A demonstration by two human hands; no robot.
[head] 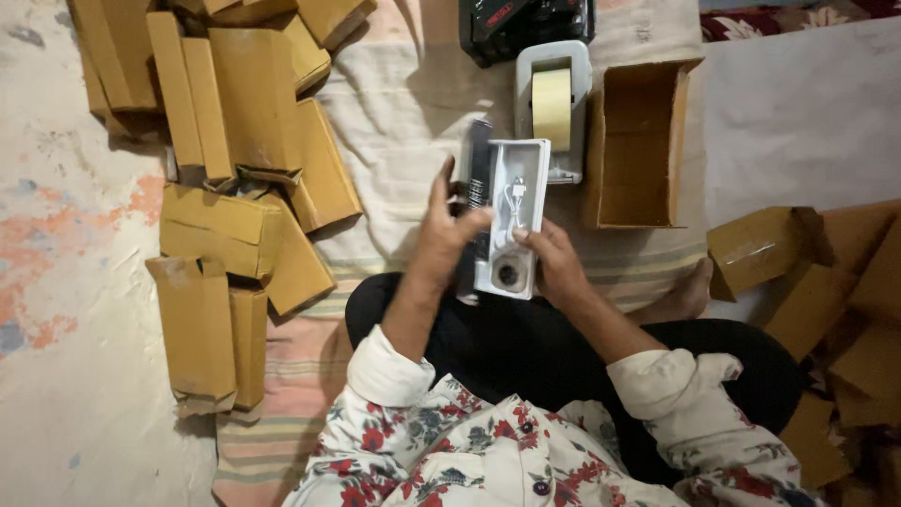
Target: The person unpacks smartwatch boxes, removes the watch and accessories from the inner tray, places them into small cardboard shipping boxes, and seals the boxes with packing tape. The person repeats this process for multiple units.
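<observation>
Floor with striped cloth (394,103), closed brown cartons (235,141) piled at left; left hand (446,239) clamped on dark sleeve (477,178), right hand (554,258) gripping white tray (513,216) with cable, held over lap; looks mid-pack, open carton (638,141) empty, tape dispenser (552,103) untouched

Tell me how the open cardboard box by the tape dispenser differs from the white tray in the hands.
The open cardboard box is brown, while the white tray is white. The cardboard box looks empty; the tray carries a coiled white cable and a small round part. The box rests on the cloth beside the tape dispenser; the tray is held up by the left hand and right hand. Both are open-topped rectangles.
</observation>
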